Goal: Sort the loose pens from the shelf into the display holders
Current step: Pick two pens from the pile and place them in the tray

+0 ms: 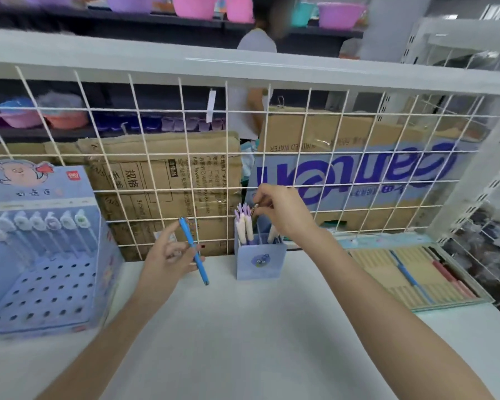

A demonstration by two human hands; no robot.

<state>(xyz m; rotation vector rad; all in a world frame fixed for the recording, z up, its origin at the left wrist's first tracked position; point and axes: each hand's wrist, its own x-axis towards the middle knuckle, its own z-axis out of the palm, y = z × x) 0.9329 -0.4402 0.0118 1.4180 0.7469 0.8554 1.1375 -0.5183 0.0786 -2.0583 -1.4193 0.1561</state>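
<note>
the white shelf [243, 327] fills the lower view, backed by a white wire grid [329, 157] with cardboard boxes [162, 174] stacked behind it. on the left of the shelf stands a large pale blue display holder [46, 284], its base punched with rows of round holes and its back row carrying pens with fluffy light toppers [38, 220]; most of the holes are open. on the right lies a flat tray [416, 275] of tan pencils with a few red ones at its far edge and a blue pen laid across them. near the middle, against the grid, sits a small blue square holder [260, 261] with a dark cartoon print, holding several cream pens with purple tips [244, 226] standing upright.

the left hand [168, 255] is raised just left of the small holder, fingers and thumb pinching a blue pen [194, 249] near its middle, the pen tilted with its lower end close above the shelf. the right hand [283, 209] hovers over the small holder, wrist bent down, fingertips pinching a small dark-and-metal pen end [254, 210] just above the cream pens; what the rest of that pen looks like i cannot tell. both forearms reach in from the bottom edge, well apart. a person stands blurred beyond the grid.
</note>
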